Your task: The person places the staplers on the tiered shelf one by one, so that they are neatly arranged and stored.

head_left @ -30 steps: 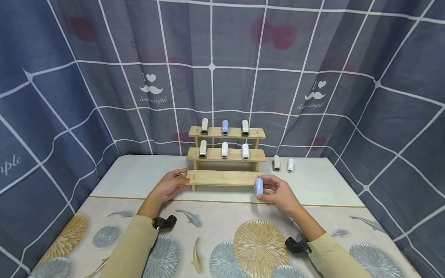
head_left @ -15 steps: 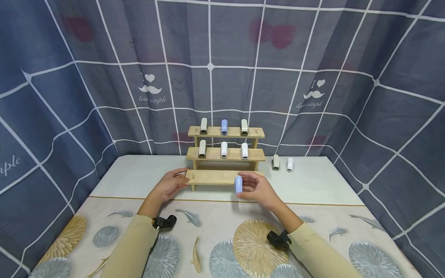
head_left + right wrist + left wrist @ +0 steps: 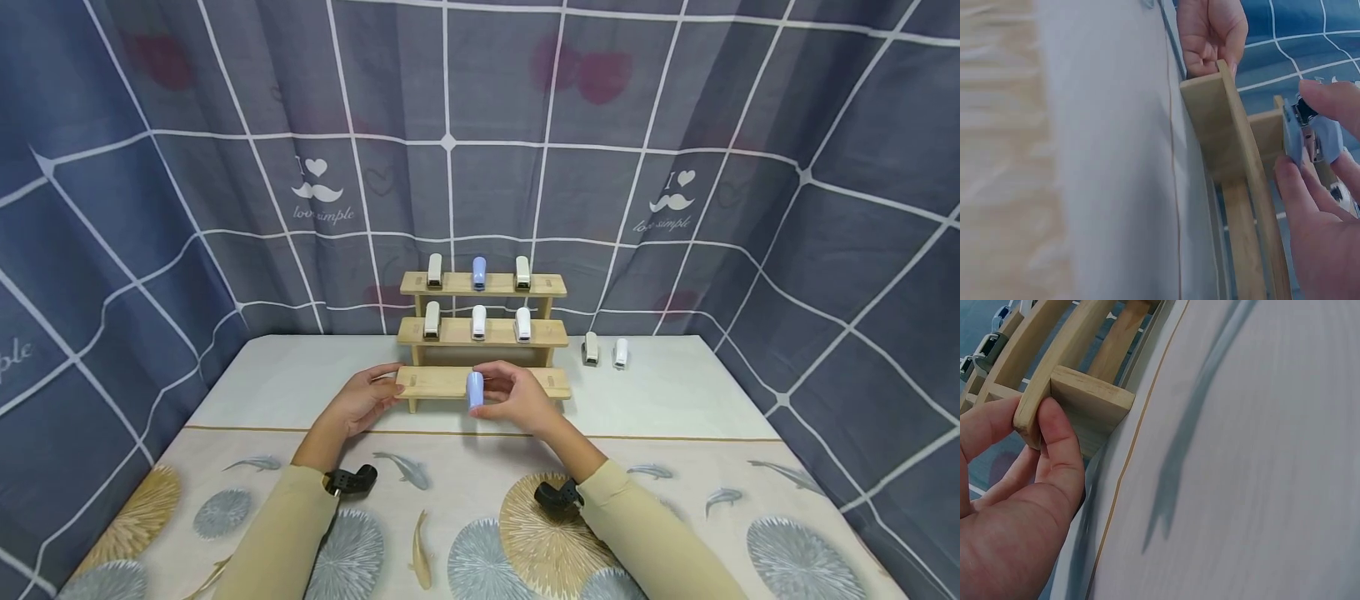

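Note:
My left hand (image 3: 367,400) pinches the left end of the lowest shelf on a three-step wooden stand (image 3: 427,382); the left wrist view shows thumb and finger on either face of the board (image 3: 1030,415). In my right hand (image 3: 517,398) is a small blue stapler (image 3: 475,390), held between thumb and fingers in front of the lowest shelf. The right wrist view shows the blue stapler (image 3: 1329,139) with its metal parts facing the camera. Beige and white staplers (image 3: 478,322) stand along the middle shelf. On the top shelf a blue stapler (image 3: 479,273) sits between two beige ones.
A beige stapler (image 3: 590,349) and a white stapler (image 3: 620,353) stand on the white surface right of the stand. A patterned cloth (image 3: 262,517) covers the near part of the table. Blue checked curtains (image 3: 495,192) hang behind and at both sides.
My right hand has carried the blue stapler leftward, from the lowest shelf's right end to near its middle. The left hand keeps its grip on the shelf's left end.

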A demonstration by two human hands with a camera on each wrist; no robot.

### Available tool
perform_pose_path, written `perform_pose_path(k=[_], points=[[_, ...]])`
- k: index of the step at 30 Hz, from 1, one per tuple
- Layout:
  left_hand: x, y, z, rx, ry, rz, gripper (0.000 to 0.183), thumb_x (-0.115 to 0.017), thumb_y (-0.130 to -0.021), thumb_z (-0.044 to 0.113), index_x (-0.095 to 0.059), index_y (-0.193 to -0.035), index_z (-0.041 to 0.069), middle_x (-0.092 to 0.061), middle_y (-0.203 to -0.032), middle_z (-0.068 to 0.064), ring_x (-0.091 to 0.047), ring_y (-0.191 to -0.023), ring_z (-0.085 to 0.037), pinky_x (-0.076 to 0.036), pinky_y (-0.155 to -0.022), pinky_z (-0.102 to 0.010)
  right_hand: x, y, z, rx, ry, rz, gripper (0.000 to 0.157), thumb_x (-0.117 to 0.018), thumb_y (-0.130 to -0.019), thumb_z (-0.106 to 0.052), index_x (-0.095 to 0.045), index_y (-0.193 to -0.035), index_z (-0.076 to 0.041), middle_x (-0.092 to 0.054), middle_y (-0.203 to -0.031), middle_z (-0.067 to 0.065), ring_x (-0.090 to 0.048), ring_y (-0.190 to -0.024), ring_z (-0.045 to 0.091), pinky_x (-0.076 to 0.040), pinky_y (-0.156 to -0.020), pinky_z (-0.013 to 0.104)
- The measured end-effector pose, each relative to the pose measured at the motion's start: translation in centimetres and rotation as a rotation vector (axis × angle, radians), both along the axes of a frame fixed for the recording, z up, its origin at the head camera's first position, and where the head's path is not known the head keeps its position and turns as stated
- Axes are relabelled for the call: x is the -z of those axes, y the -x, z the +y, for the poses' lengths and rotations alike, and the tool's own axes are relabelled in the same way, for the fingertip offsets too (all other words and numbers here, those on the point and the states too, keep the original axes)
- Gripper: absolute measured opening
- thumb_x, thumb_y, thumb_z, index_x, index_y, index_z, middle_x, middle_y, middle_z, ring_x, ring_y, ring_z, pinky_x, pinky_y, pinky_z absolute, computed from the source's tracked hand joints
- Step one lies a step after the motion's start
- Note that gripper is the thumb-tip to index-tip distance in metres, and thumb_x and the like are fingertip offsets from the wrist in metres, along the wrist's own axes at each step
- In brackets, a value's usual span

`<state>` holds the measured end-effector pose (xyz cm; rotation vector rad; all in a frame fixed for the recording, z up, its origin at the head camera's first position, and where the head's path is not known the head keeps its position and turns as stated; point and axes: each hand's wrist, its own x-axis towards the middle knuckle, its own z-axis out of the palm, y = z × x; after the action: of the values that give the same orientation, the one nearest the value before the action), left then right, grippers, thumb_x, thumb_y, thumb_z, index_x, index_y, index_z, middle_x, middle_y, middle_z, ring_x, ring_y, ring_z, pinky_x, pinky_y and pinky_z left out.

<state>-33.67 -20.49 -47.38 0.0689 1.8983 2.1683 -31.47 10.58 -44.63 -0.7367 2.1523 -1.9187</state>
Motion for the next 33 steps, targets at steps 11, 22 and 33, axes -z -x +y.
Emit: perform_pose_path(k=[11, 22, 33], points=[[0.3, 0.1, -0.1, 0.012, -0.017, 0.009, 0.069, -0.058, -0.096, -0.009, -0.028, -0.157, -0.008, -0.067, -0.106, -0.002, -0.069, -0.092, -0.009, -0.060, -0.083, -0.020, -0.1, 1.6, -3.9, -0.013, -0.036, -0.002, 0.067, -0.088, -0.077, 0.001, -0.061, -0.138, -0.001, -0.067, -0.130, 0.019, -0.069, -0.117, 0.030, -0.061, -0.095, 0.034], [0.1, -0.2, -0.3, 0.022, -0.018, 0.016, 0.067, -0.056, -0.097, -0.010, -0.026, -0.157, -0.009, -0.067, -0.105, 0.000, -0.068, -0.092, -0.007, -0.059, -0.083, -0.019, -0.2, 2.5, -6.0, 0.055, -0.079, 0.028, 0.064, -0.090, -0.073, 0.000, -0.066, -0.132, -0.004, -0.070, -0.128, 0.018, -0.070, -0.116, 0.030, -0.061, -0.094, 0.033], [0.0, 0.0, -0.3, 0.018, -0.023, -0.002, 0.067, -0.057, -0.097, -0.008, -0.027, -0.157, -0.008, -0.068, -0.105, 0.001, -0.068, -0.092, -0.007, -0.059, -0.082, -0.019, -0.5, 3.2, -7.3, 0.095, -0.183, 0.069, 0.061, -0.090, -0.074, -0.002, -0.066, -0.130, -0.002, -0.068, -0.132, 0.016, -0.066, -0.124, 0.032, -0.055, -0.104, 0.047]])
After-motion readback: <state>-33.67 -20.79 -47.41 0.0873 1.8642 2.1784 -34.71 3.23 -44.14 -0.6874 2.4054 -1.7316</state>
